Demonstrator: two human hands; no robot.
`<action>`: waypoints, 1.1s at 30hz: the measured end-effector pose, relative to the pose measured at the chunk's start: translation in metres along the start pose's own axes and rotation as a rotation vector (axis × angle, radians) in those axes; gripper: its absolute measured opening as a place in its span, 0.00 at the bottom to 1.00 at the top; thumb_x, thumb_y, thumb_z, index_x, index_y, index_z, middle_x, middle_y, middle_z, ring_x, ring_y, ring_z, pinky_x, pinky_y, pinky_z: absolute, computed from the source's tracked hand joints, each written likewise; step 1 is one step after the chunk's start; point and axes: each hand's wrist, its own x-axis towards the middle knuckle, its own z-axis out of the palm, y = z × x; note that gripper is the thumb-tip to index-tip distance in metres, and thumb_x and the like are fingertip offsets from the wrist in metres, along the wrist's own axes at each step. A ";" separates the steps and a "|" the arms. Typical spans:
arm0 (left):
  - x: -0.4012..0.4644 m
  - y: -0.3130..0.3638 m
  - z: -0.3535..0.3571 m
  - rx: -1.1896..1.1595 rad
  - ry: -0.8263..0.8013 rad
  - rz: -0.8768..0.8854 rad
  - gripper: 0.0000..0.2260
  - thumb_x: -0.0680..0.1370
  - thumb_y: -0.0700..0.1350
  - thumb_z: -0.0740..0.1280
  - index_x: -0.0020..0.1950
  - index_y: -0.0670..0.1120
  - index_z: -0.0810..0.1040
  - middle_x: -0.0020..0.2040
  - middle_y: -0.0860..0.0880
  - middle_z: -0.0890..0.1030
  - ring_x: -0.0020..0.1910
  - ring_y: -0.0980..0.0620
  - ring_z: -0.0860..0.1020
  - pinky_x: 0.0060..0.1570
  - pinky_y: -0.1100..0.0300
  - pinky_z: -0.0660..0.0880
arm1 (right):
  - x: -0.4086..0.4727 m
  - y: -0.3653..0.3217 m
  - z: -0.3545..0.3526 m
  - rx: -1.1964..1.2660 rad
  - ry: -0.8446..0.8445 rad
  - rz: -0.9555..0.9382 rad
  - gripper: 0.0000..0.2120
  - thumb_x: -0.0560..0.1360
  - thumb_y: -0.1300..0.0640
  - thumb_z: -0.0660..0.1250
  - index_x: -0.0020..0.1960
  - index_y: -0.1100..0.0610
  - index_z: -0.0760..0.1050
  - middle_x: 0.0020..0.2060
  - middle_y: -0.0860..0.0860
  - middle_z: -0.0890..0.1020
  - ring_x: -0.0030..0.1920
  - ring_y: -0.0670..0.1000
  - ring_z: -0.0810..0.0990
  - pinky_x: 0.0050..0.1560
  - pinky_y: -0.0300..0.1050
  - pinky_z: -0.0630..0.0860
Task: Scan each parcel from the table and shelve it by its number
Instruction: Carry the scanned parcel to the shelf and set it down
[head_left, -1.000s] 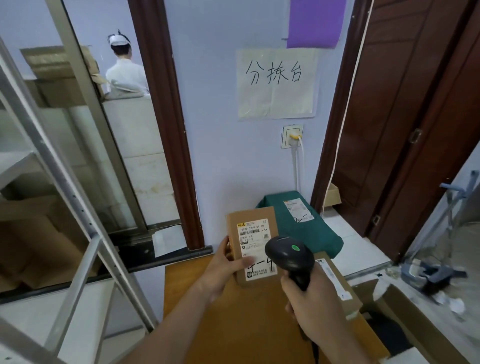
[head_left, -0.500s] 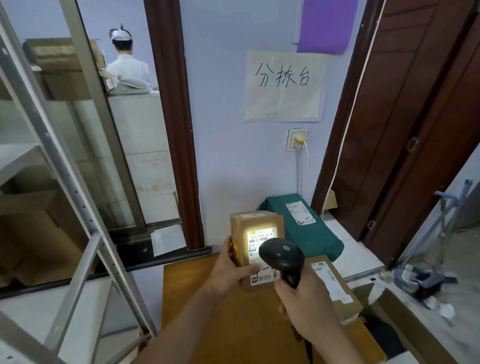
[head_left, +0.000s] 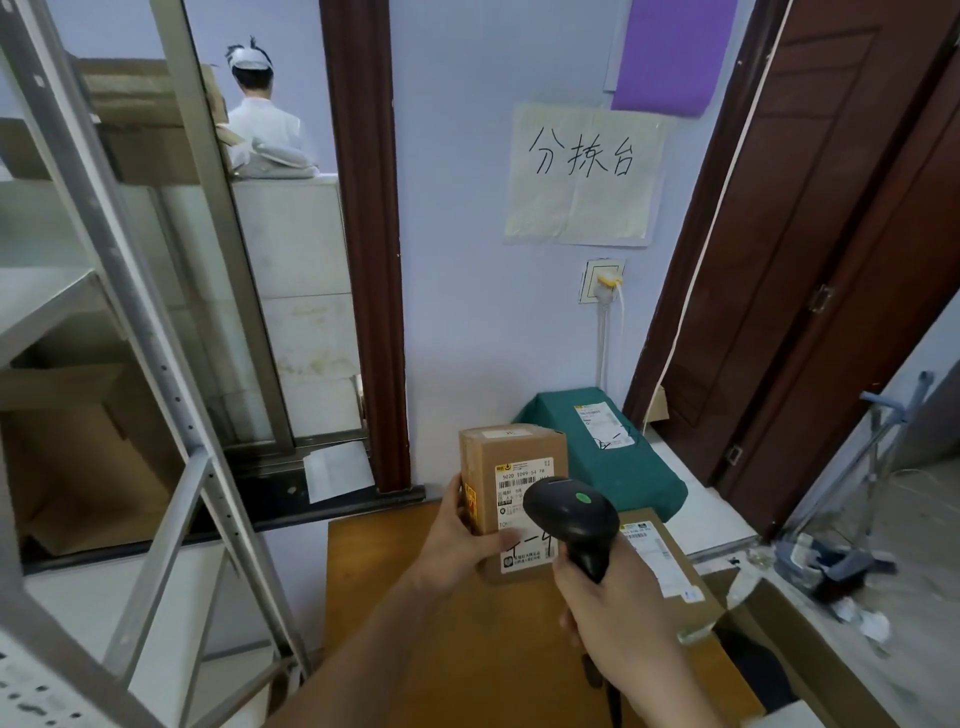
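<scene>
While the left hand (head_left: 457, 540) grips a small brown parcel (head_left: 511, 483) by its left side, thumb laid across the lower label, the right hand (head_left: 618, 618) is wrapped round the handle of a black barcode scanner (head_left: 569, 512), whose head sits just in front of the parcel's white shipping label (head_left: 524, 486). The parcel is held upright above the far end of the wooden table (head_left: 415, 623), label facing the camera.

Three parcels show in all — the one in hand, a flat brown box (head_left: 670, 566) lying on the table's right side behind the scanner, and a green-wrapped package (head_left: 597, 457) with its own white label resting past the table against the wall. Each carries one label that can be seen.

Containers: an open cardboard carton (head_left: 795, 670) stands on the floor to the right of the table; its inside is dark and its contents cannot be made out. On the left, a grey metal shelf rack (head_left: 104, 291) holds large brown cartons (head_left: 78, 447) — how many is unclear, and what they contain is hidden.

A paper sign (head_left: 584, 174) with handwritten characters hangs on the wall above.
</scene>
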 end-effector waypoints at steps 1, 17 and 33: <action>-0.002 -0.002 -0.002 -0.002 -0.002 0.004 0.45 0.69 0.40 0.83 0.77 0.60 0.60 0.63 0.57 0.82 0.57 0.62 0.83 0.50 0.60 0.83 | -0.002 -0.001 0.002 -0.009 0.002 0.003 0.03 0.78 0.51 0.65 0.48 0.48 0.71 0.28 0.52 0.83 0.26 0.46 0.81 0.34 0.46 0.80; -0.109 -0.045 -0.061 -0.215 0.167 -0.089 0.48 0.63 0.59 0.85 0.78 0.59 0.65 0.64 0.53 0.84 0.63 0.49 0.83 0.66 0.42 0.79 | -0.051 -0.021 0.039 -0.004 -0.208 -0.158 0.02 0.79 0.56 0.67 0.49 0.54 0.76 0.29 0.55 0.81 0.24 0.44 0.80 0.26 0.33 0.74; -0.402 -0.117 -0.111 -0.417 0.792 -0.107 0.34 0.69 0.47 0.84 0.72 0.54 0.74 0.66 0.45 0.84 0.66 0.41 0.81 0.69 0.39 0.76 | -0.184 -0.043 0.120 -0.034 -0.872 -0.327 0.02 0.78 0.59 0.68 0.47 0.55 0.76 0.22 0.46 0.79 0.21 0.42 0.76 0.24 0.34 0.72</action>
